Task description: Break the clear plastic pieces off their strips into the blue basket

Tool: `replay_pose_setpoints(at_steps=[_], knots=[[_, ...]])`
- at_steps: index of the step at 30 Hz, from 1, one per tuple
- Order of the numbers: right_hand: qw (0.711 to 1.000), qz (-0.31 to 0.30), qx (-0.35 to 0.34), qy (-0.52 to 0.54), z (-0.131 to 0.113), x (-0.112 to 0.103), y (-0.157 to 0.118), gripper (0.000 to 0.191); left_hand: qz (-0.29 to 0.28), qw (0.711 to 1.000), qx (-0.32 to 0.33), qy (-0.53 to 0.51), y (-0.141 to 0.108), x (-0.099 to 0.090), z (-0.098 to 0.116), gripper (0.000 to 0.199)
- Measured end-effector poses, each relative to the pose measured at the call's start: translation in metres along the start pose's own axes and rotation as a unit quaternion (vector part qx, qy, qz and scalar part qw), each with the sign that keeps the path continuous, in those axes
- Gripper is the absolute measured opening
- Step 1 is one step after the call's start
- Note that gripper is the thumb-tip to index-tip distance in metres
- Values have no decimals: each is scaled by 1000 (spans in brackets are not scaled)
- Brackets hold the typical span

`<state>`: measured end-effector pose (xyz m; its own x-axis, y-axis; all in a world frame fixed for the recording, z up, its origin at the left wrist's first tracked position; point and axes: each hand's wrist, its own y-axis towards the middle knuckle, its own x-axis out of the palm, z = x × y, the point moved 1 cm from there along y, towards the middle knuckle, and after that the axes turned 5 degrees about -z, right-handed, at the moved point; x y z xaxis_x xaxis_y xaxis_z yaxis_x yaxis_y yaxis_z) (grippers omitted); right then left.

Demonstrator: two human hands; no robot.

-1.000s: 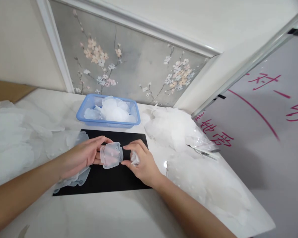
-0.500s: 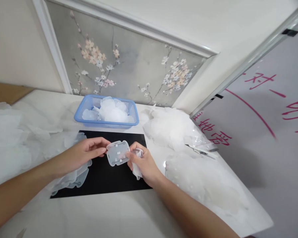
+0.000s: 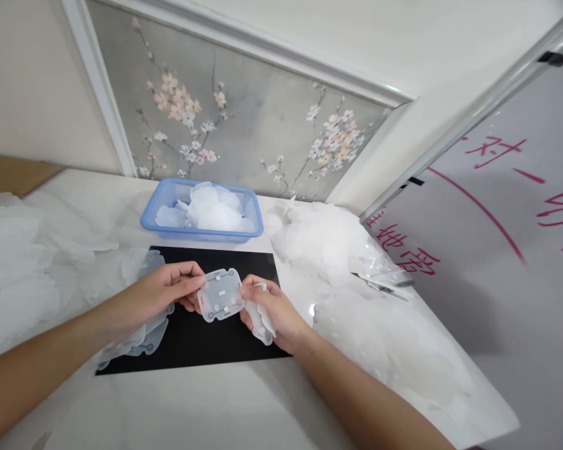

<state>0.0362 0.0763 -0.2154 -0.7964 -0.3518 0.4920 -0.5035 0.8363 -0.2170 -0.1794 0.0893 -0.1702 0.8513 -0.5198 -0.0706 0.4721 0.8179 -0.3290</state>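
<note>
White tabletop [image 3: 178, 406]: the mat, the heaps and the basket are carried on it.
Right hand [image 3: 279, 312]: closed narrowly on a bunch of crumpled translucent pieces [image 3: 263, 322], while the right edge of a separate piece is pinched at the fingertips.
Left hand [image 3: 181, 286]: thumb and fingers are brought together on that piece's left edge.
Translucent plastic piece [image 3: 221, 295]: held up between the two hands above the mat, broad side to the camera, slightly tilted; small white marks and round corner details can be seen.
Two-handed grip: the step in hand is judged to be the holding of one piece by both edges.
Edge pinch: for the next move, a light, even pressure seems called for, since the piece looks thin, and the bunch must not be let slip.
Black mat [image 3: 206, 340]: laid flat beneath the hands, its left end overlapped by loose plastic pieces [image 3: 154, 337].
Side heaps: a left heap [image 3: 19, 281] and a right heap [image 3: 319, 244] of whitish pieces are spread; beside the right one a metal tool [image 3: 380, 286] is seen, its kind unclear.
Blue basket [image 3: 201, 234]: filled with similar pieces, set behind the mat.
Floral panel [image 3: 263, 125]: framed on the wall beyond.
</note>
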Motion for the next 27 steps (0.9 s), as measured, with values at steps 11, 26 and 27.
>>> replay_pose_setpoints(at_steps=[11,26,27], knots=[[997,8,41,-70,-5,3,-1,43,25,1000,6,-3,1,0,-2,37],[995,4,9,-103,-5,0,-2,38,40,997,28,57,0,5,5,40],[995,5,10,-104,-5,0,-2,37,39,997,30,58,0,5,4,40]])
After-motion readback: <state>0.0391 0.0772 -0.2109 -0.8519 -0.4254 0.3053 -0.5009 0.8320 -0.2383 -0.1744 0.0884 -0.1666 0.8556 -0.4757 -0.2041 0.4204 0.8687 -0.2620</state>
